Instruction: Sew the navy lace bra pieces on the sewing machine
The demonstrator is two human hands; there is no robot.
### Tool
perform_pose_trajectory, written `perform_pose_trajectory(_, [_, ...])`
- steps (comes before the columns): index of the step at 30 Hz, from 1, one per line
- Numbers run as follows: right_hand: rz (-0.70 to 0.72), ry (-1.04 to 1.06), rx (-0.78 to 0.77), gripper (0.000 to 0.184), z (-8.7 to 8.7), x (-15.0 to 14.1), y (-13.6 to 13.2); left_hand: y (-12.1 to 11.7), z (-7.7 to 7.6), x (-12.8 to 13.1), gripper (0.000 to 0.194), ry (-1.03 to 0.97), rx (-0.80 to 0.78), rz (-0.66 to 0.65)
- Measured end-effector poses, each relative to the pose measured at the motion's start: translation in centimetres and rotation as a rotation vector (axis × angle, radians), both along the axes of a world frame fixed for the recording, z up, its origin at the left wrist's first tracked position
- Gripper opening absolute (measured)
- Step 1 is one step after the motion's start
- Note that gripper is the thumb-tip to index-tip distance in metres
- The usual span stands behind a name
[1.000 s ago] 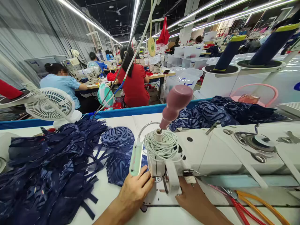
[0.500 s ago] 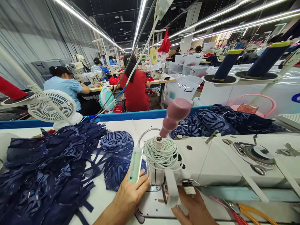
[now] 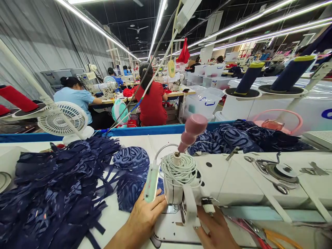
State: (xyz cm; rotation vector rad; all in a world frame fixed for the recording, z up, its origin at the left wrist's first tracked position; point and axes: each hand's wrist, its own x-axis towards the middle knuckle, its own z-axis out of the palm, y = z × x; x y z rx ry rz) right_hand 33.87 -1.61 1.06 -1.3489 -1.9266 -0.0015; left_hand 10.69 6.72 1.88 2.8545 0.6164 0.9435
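One left hand [image 3: 147, 212], fingers loosely extended, fingertips on the blue lace pieces [image 3: 131, 192] just beyond it; from here I can't tell whether it grips them. One right hand [image 3: 216, 230], beside the sewing machine's [image 3: 233, 180] needle end, partly hidden; grip not readable to me. One lamp [image 3: 151, 183], lit, above the left hand. One heap of navy fabric [image 3: 59, 186], left of that hand, on the white counter [image 3: 114, 221]. Scissors [image 3: 255, 230], orange-handled, right of the right hand.
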Motion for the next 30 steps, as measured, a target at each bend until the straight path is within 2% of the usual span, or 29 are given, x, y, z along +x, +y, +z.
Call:
perform_pose_trajectory(3, [0.053,-0.051,0.032,0.025,-0.4,0.3,0.3,0.0,-0.1,-0.1,0.051,0.016,-0.012,0.005])
perform_pose_trajectory(8, [-0.013,-0.04,0.062,0.031,-0.7,0.1,0.5,0.2,-0.4,-0.2,0.051,0.0,-0.024,-0.007])
perform_pose_trajectory(13, [-0.005,-0.001,0.039,0.023,0.4,-0.3,0.5,0.2,-0.6,-0.3,0.054,0.013,-0.076,-0.006])
perform_pose_trajectory(19, [0.012,-0.038,0.108,0.023,1.7,-0.7,0.5,-0.2,-0.8,-0.6,0.044,0.033,-0.07,-0.028])
perform_pose_trajectory(24, [0.022,-0.077,0.104,0.022,0.9,-0.9,0.6,0.0,-1.4,-0.6,0.032,0.048,-0.033,0.084])
perform_pose_trajectory(30, [0.03,-0.07,0.132,0.022,-0.4,-0.8,1.2,-0.1,-0.9,-1.9,0.043,0.172,-0.071,0.16])
